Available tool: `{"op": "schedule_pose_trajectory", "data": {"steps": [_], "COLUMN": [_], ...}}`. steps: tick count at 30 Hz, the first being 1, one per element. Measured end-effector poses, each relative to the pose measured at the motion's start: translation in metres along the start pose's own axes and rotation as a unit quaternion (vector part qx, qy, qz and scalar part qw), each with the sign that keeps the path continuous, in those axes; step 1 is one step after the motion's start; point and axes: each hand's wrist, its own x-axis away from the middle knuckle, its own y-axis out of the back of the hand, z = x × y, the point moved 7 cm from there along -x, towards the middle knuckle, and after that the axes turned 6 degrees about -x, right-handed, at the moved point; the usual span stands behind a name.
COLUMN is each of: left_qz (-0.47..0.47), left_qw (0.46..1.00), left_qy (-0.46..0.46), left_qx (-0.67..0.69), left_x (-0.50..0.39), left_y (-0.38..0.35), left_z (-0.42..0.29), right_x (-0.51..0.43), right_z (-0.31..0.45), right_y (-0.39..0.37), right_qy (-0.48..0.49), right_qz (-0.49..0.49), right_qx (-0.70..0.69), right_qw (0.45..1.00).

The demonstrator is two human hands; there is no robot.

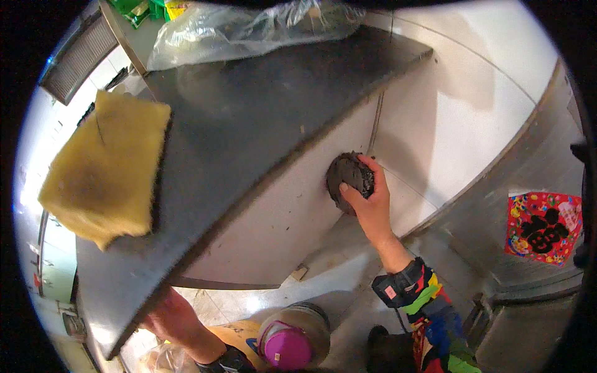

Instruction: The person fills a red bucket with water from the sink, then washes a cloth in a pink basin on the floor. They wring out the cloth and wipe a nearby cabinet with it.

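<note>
My right hand (pixel 376 203) grips a dark, round scrubbing pad (pixel 346 179), thumb across its face and fingers around its far edge. The pad is at the pale panel (pixel 280 210) below the dark countertop (pixel 224 140); whether it presses on the panel I cannot tell. Down at the lower left, my left hand (pixel 179 321) is at the countertop's front edge, its fingers hidden beneath it. A thick yellow cloth (pixel 112 172) with a brownish stain lies on the countertop.
A clear plastic bag (pixel 242 35) covers the countertop's back. Below stands a container with a purple lid (pixel 287 348), beside a clear bag (pixel 165 358). A red decorated sheet (pixel 543 228) is on a grey metal surface (pixel 471 233) at the right. White tiles (pixel 480 126) meet the countertop's far corner.
</note>
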Motion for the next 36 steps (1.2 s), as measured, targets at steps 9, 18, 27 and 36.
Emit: {"op": "schedule_pose_trajectory", "data": {"steps": [9, 18, 27, 36], "left_qz": [0.06, 0.067, 0.088, 0.042], "left_qw": [0.943, 0.891, 0.923, 0.95], "left_qy": [-0.091, -0.108, -0.119, -0.099], "left_qx": [-0.313, -0.435, -0.356, -0.293], "left_x": [0.007, -0.015, -0.013, -0.016], "left_y": [-0.052, -0.037, -0.027, -0.015], "left_z": [-0.026, -0.024, -0.025, -0.014], "right_x": [0.021, -0.047, 0.003, -0.013], "right_z": [0.007, 0.158, 0.035, 0.109], "right_y": [0.022, 0.074, 0.125, 0.131], "right_qy": [0.06, 0.395, 0.376, 0.418], "right_qz": [-0.043, -0.072, 0.121, 0.119], "right_qx": [-0.035, 0.538, 0.803, 0.731], "right_qw": [0.997, 0.741, 0.446, 0.526]}}
